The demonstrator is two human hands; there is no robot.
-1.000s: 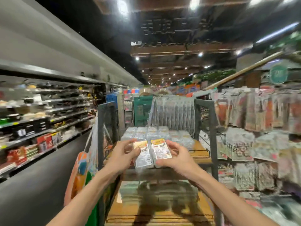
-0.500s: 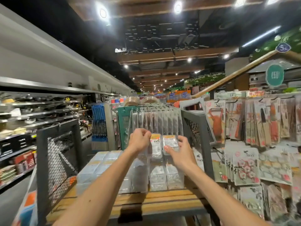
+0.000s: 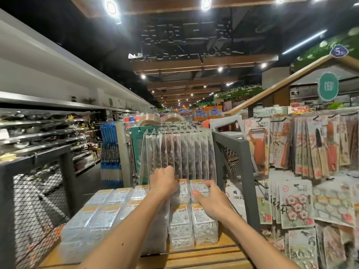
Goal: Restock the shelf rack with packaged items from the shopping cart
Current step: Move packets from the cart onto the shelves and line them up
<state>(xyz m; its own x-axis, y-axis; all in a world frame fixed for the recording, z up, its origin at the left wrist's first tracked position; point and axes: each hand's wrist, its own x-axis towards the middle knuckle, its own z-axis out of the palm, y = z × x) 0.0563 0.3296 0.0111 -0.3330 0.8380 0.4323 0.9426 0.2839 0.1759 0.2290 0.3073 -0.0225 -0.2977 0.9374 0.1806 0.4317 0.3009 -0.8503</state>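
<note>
Gripping packets (image 3: 197,186), seemingly: left hand (image 3: 164,181), right hand (image 3: 211,201).

Overhead, a dark ceiling (image 3: 184,35) with wooden beams (image 3: 194,63) and bright round spotlights (image 3: 111,7) stretches down the long aisle; grey shelves (image 3: 48,133) of kitchenware line the left, a teal sign (image 3: 328,86) hangs at right near leafy greenery (image 3: 242,92)

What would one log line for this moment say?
left hand: grips left packet | right hand: grips right packet | both at stack on shelf
</note>
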